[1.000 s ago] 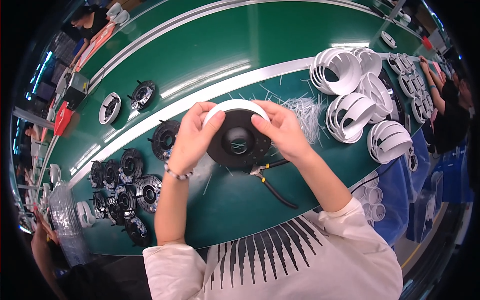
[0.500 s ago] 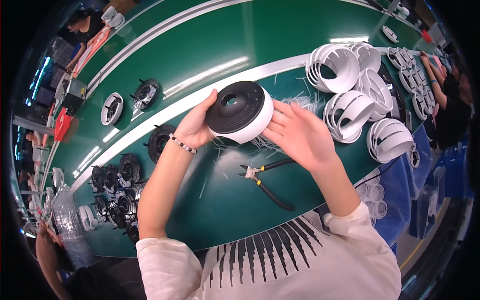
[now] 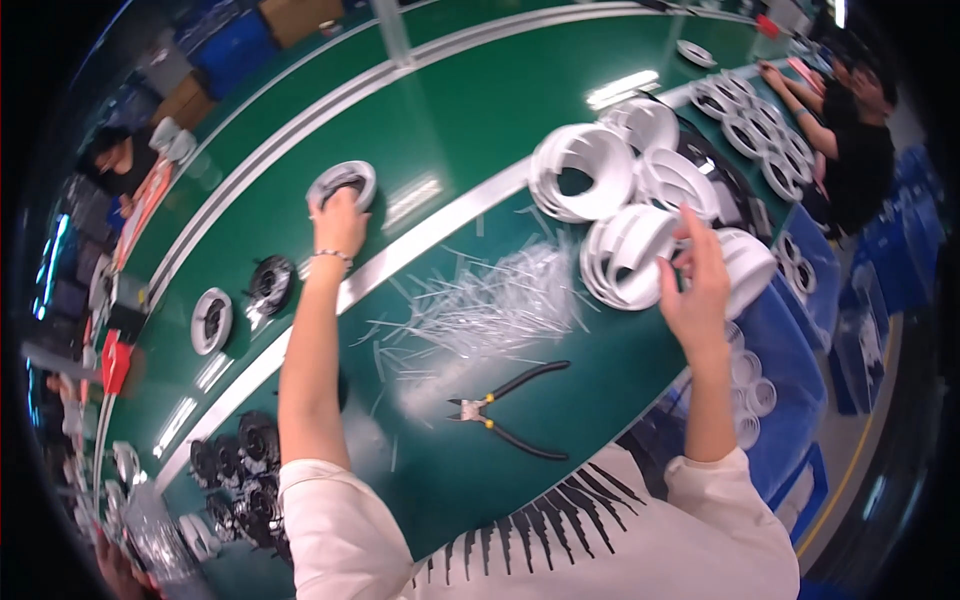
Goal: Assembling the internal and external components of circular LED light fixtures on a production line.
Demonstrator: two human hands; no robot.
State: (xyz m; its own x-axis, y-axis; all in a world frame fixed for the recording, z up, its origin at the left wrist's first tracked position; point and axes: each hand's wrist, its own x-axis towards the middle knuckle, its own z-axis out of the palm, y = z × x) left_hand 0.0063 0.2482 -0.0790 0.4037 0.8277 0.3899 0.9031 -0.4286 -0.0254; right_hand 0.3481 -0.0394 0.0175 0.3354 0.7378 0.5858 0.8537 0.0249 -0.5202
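Note:
On the green belt at the far left of centre is a round white housing (image 3: 368, 185) with a dark inside. My left hand (image 3: 340, 222) has its fingers bent over the near edge and inside of it, gripping it. Over at the right, my right hand (image 3: 697, 290) holds nothing, its thumb and fingers apart beside a nested stack of white rings (image 3: 625, 245). Whether a fingertip touches the stack I cannot tell. Diagonal cutting pliers (image 3: 515, 433) with black handles lie open on the near green table.
Thin clear plastic strips (image 3: 500, 305) are heaped mid-table. More white ring stacks (image 3: 560, 205) stand at the right. Black round parts (image 3: 258, 435) cluster at the left; another white housing (image 3: 211, 322) sits on the belt. A metal rail (image 3: 450, 215) divides table and belt. People work at both sides.
The white housing with its black disc was between both hands; my left hand has carried it forward and left onto the belt. My right hand let go and moved right. The view has shifted.

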